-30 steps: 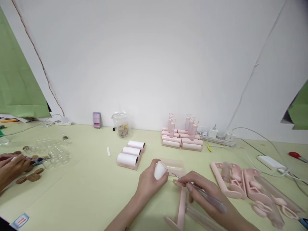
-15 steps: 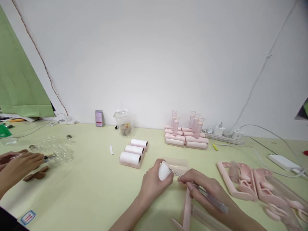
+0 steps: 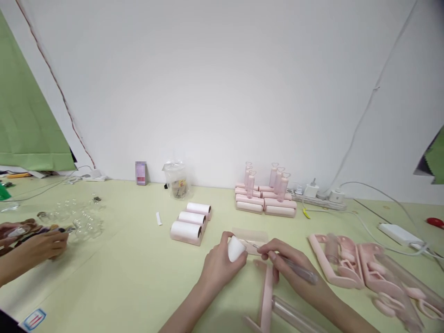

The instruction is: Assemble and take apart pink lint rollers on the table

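My left hand (image 3: 220, 261) is wrapped round a white roll (image 3: 236, 249) at the lower centre. In my right hand (image 3: 286, 263) is a slim tool with a clear handle (image 3: 302, 272), its thin metal tip pointing toward the roll's upper right edge. Whether the tip touches the roll is hard to tell. Behind the hands lies a translucent pinkish piece (image 3: 250, 236). Below them are a pink frame part (image 3: 266, 296) and a clear tube (image 3: 294, 314).
Three white rolls (image 3: 186, 230) stand left of centre. Pink rollers (image 3: 280, 208) sit by the wall. Pink parts (image 3: 342, 263) and a white adapter (image 3: 400, 234) lie right. Another person's hands (image 3: 45, 245) work at far left near clear pieces (image 3: 88, 224).
My right hand has drawn the tool's tip slightly away from the roll, and the handle is angled differently. The view has shifted a little. The other person's hands have moved.
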